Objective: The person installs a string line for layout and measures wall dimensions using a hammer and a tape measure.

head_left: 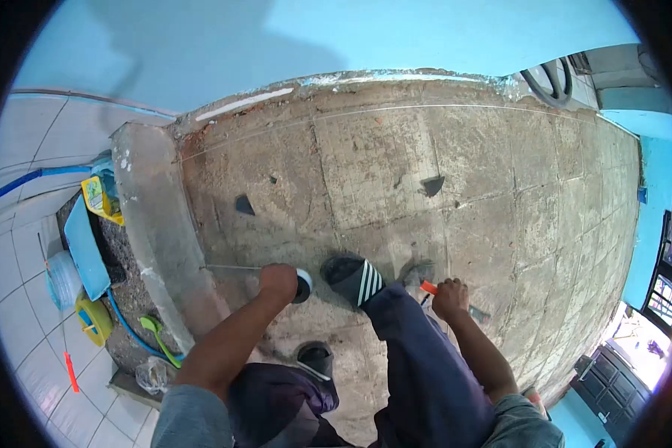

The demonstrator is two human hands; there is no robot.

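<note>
My left hand (278,282) is closed on a round white-and-black string reel (304,287). From that hand a thin taut string (231,267) runs left to the concrete ledge (145,201). Over the floor on the other side of my foot, my right hand (450,299) is closed around a tool with an orange end (428,287); its kind is hard to make out. A greyish-green piece (479,314) shows just beyond this hand. Between my hands is my foot in a striped slide sandal (355,280).
A second string (425,106) stretches above the worn floor near the blue wall (201,45). Dark tile shards (431,185) lie scattered. Left of the ledge are a yellow container (101,200), a blue board (86,248), a green trowel-like item (151,324) and a hose (127,319).
</note>
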